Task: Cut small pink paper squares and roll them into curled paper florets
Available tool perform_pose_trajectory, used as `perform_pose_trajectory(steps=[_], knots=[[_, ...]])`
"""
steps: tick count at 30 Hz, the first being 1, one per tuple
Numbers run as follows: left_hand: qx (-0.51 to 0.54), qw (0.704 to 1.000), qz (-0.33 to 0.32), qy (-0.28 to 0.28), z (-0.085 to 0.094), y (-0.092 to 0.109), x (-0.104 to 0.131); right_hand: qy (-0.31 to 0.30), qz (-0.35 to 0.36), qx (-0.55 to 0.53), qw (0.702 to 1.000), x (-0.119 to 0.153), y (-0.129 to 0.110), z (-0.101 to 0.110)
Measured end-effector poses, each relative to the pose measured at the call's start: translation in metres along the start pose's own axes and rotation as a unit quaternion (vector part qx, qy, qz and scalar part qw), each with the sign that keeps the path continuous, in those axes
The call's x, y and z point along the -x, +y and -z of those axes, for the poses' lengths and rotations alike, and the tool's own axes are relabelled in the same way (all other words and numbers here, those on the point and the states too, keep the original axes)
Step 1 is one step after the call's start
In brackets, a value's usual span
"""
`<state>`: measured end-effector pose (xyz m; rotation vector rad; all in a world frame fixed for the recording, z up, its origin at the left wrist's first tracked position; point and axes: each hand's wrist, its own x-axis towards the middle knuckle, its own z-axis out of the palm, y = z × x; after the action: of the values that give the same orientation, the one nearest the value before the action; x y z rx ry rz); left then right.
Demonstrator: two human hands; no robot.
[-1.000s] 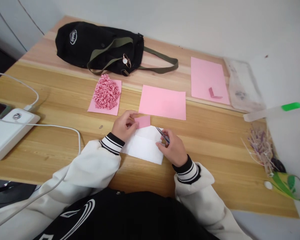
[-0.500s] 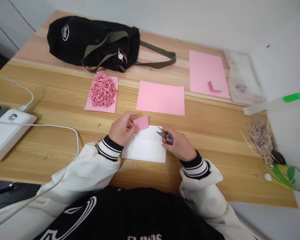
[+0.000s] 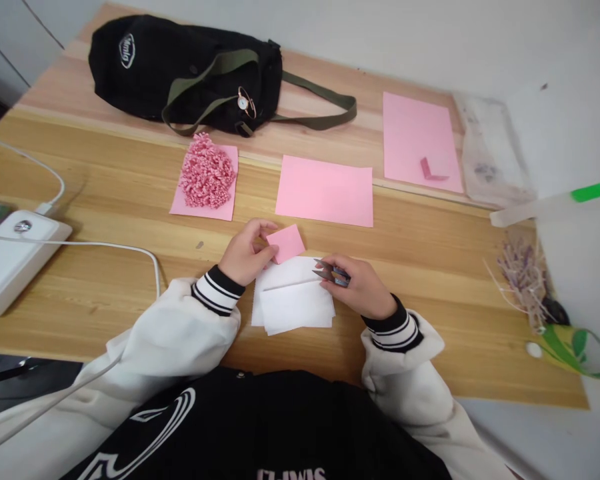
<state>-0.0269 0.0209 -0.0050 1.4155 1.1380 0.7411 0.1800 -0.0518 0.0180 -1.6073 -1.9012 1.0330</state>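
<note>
Between the thumb and fingers of my left hand (image 3: 249, 252) is a small pink paper piece (image 3: 287, 243), held over the far left part of some white paper (image 3: 299, 307). The white paper lies on the table with a dark line across it where its layers part. My right hand (image 3: 363, 287) grips small thread snips (image 3: 331, 272). Their two blades are apart and point left, above the white paper's right side. A gap separates the blades from the pink piece.
Farther back lie a pink sheet (image 3: 325, 191), a bunch of pink flower stamens (image 3: 207, 173) on pink paper, and another pink sheet (image 3: 420, 137). A black bag (image 3: 180, 73) lies behind. A white power bank (image 3: 23, 260) with a cable is left; dried stems (image 3: 523, 277) are right.
The pink piece has turned slightly and shifted right in my left hand. The white paper's layers have slid apart, with a dark gap now showing. The snips stay in my right hand.
</note>
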Motion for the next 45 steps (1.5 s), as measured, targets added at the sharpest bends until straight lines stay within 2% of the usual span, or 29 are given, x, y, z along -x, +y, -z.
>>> perform_pose_trajectory(steps=[7,13,24,30,33,38,42,45], knots=[[0.033,0.999,0.016,-0.009,-0.001,0.002,-0.002,0.054,-0.042,-0.042,0.997,0.000,0.002,-0.001],[0.035,0.999,0.031,-0.006,-0.001,0.002,-0.002,0.073,-0.084,-0.044,0.993,-0.001,0.001,-0.006],[0.032,0.996,0.081,0.011,-0.003,0.011,-0.001,0.086,-0.109,-0.008,0.990,-0.006,0.006,-0.011],[0.028,0.995,0.091,0.015,-0.002,0.011,0.000,0.161,-0.130,-0.073,0.976,-0.009,0.013,-0.009],[0.026,0.995,0.100,0.008,-0.001,0.011,0.002,0.182,-0.151,-0.207,0.949,-0.012,0.018,-0.009],[0.070,0.990,0.115,0.036,0.001,0.015,0.009,0.216,-0.174,-0.457,0.845,-0.012,0.007,-0.007],[0.207,0.970,0.117,0.051,-0.002,0.033,0.018,0.257,-0.169,-0.550,0.777,-0.015,-0.022,-0.010],[0.313,0.942,0.098,0.068,-0.012,0.048,0.022,0.294,-0.174,-0.559,0.756,-0.022,-0.043,-0.020]])
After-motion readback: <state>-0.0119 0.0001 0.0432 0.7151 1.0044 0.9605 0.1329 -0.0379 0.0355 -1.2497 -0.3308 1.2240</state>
